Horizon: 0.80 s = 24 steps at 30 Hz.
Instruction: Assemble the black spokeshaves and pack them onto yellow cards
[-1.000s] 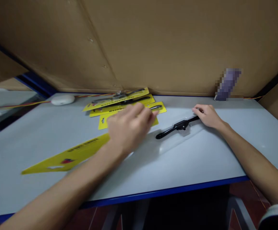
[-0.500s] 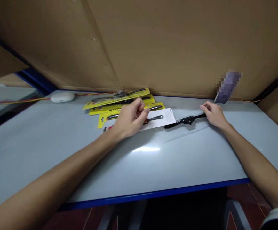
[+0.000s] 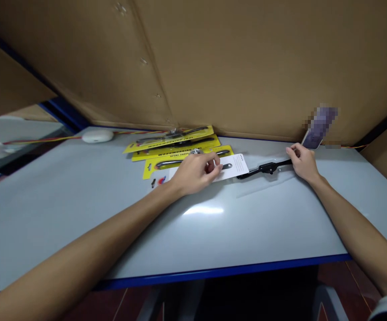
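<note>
A black spokeshave lies across a clear plastic blister shell on the table. My right hand is closed around its right handle end, with thumb and fingers pinched together. My left hand is over a white printed card showing a picture of a dark tool. Its fingers are loosely curled, the thumb apart from the index finger, and nothing shows between them. Part of the card is hidden under this hand. The card's right edge overlaps the spokeshave's left handle tip.
Several yellow-carded packs with black-handled tools lie fanned behind my left hand. A phone leans against the cardboard wall. A white rounded device sits on the left by red and yellow cables. The grey table has a blue front edge.
My left hand has moved right along the card, its fingers loosening from a tighter curl. My right hand keeps hold of the spokeshave's handle. The whole view has shifted slightly.
</note>
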Each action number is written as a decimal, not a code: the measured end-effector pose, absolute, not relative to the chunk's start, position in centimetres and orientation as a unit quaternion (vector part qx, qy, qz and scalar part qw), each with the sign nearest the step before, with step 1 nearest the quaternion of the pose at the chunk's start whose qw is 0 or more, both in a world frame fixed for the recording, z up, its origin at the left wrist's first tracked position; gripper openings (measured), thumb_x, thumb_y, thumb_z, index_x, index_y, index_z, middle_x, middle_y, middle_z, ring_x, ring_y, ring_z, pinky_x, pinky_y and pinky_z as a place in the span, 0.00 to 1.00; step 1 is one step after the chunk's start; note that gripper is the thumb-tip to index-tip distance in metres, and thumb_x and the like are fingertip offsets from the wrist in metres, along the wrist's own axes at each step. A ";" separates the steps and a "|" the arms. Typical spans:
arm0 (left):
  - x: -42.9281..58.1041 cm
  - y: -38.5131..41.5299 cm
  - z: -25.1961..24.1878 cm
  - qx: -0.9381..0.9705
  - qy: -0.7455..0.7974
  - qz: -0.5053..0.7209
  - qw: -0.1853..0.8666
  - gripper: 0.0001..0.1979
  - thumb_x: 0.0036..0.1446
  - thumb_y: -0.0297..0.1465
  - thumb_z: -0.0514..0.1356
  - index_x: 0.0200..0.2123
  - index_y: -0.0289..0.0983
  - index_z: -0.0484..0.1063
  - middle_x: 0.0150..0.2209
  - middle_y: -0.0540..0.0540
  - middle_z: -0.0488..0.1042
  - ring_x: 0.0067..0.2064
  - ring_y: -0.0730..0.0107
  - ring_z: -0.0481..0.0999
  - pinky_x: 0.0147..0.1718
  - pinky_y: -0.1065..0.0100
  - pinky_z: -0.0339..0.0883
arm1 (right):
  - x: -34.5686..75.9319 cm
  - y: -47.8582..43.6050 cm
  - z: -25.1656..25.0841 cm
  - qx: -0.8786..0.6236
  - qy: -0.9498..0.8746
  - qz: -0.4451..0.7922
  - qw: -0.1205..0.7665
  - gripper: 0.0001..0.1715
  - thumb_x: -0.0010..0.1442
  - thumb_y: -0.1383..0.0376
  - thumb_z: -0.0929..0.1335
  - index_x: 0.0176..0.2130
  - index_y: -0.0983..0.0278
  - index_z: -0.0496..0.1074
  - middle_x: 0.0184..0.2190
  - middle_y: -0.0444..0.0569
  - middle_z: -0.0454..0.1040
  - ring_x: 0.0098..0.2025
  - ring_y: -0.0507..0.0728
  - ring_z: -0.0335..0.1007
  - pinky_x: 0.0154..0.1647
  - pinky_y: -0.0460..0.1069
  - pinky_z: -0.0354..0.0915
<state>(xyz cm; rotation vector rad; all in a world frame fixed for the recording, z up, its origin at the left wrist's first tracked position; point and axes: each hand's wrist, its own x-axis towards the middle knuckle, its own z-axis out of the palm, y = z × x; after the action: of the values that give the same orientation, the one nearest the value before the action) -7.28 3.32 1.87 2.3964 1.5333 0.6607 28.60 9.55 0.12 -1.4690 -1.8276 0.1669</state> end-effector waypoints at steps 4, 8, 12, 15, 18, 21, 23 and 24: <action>-6.9 3.1 1.8 0.794 0.585 0.132 0.098 0.25 0.68 0.44 0.50 0.58 0.36 0.71 0.28 0.46 0.79 0.33 0.56 0.77 0.32 0.64 0.61 | 29.3 10.1 -0.1 -0.590 -0.701 0.046 0.398 0.16 0.63 0.51 0.64 0.31 0.59 0.67 0.21 0.42 0.65 0.26 0.56 0.61 0.34 0.51 0.57; -6.3 2.5 2.3 0.786 0.616 0.045 0.028 0.25 0.69 0.50 0.51 0.49 0.38 0.77 0.31 0.42 0.80 0.37 0.48 0.80 0.36 0.61 0.65 | 29.7 10.2 -0.1 -0.594 -0.697 0.032 0.401 0.16 0.63 0.51 0.64 0.31 0.59 0.67 0.22 0.44 0.68 0.27 0.56 0.63 0.34 0.51 0.58; -6.5 2.4 2.9 0.826 0.561 0.043 0.031 0.27 0.67 0.54 0.54 0.41 0.36 0.77 0.24 0.43 0.77 0.34 0.50 0.78 0.48 0.53 0.64 | 29.5 10.2 -0.1 -0.574 -0.713 0.033 0.402 0.19 0.64 0.49 0.64 0.31 0.59 0.68 0.22 0.44 0.68 0.27 0.56 0.63 0.34 0.51 0.58; -6.9 2.6 3.1 0.827 0.552 0.062 0.083 0.28 0.63 0.56 0.56 0.37 0.36 0.77 0.23 0.45 0.75 0.31 0.55 0.75 0.42 0.58 0.64 | 29.4 10.3 -0.2 -0.567 -0.719 0.050 0.400 0.19 0.63 0.49 0.64 0.30 0.59 0.68 0.21 0.43 0.67 0.26 0.56 0.62 0.33 0.51 0.57; -7.1 2.6 3.2 0.812 0.565 0.076 0.125 0.29 0.59 0.59 0.58 0.33 0.37 0.76 0.23 0.44 0.75 0.29 0.56 0.73 0.32 0.63 0.59 | 29.6 10.5 -0.3 -0.567 -0.713 0.060 0.408 0.18 0.62 0.49 0.65 0.30 0.60 0.68 0.22 0.44 0.68 0.27 0.56 0.64 0.33 0.52 0.57; -7.1 2.3 3.2 0.810 0.562 0.074 0.151 0.27 0.58 0.58 0.57 0.29 0.38 0.74 0.23 0.44 0.74 0.27 0.59 0.71 0.28 0.64 0.56 | 29.8 10.6 -0.4 -0.571 -0.708 0.070 0.409 0.18 0.61 0.49 0.66 0.29 0.60 0.69 0.22 0.44 0.68 0.27 0.56 0.64 0.34 0.52 0.57; -7.1 2.2 3.2 0.813 0.554 0.067 0.166 0.26 0.58 0.56 0.57 0.27 0.39 0.72 0.22 0.45 0.73 0.26 0.62 0.69 0.27 0.64 0.54 | 29.9 10.7 -0.5 -0.572 -0.707 0.076 0.409 0.18 0.60 0.49 0.66 0.29 0.60 0.69 0.21 0.43 0.67 0.27 0.56 0.62 0.33 0.52 0.57; -7.1 2.2 3.3 0.815 0.549 0.064 0.173 0.25 0.59 0.55 0.58 0.26 0.39 0.71 0.21 0.46 0.72 0.25 0.63 0.68 0.26 0.64 0.53 | 30.0 10.8 -0.5 -0.573 -0.705 0.079 0.410 0.18 0.60 0.49 0.66 0.29 0.60 0.70 0.21 0.43 0.66 0.27 0.56 0.62 0.33 0.52 0.56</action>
<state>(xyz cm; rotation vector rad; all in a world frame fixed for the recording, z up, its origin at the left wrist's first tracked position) -7.12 2.15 3.26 2.3107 1.5582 0.1812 29.96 10.75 -0.49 -1.4430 -1.7766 0.1978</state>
